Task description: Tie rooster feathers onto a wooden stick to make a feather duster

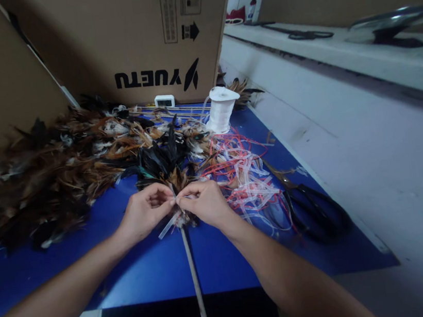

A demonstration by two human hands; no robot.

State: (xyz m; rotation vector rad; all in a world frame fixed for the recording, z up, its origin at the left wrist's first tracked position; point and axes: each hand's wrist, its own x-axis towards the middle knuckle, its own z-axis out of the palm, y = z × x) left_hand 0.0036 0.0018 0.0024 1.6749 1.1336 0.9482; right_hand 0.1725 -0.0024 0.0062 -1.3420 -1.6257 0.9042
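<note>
A bundle of dark and brown feathers [168, 159] lies on the blue tabletop, gathered around the far end of a thin stick [192, 270] that runs toward me past the table's near edge. My left hand [148, 208] and my right hand [204, 201] meet over the base of the feathers. Both pinch with thumb and fingertips at a clear plastic strip [168, 226], one end of which sticks out to the lower left. The fingertips hide how the strip goes around the stick.
Loose feathers [55, 184] heap across the left and back. On the right lie tangled red and clear strips [245, 175], black-handled scissors [315, 207] and a white spool [222, 109]. Behind stand a small white digital display [164, 100] and a cardboard box [133, 33]; a ledge [336, 43] runs along the right wall.
</note>
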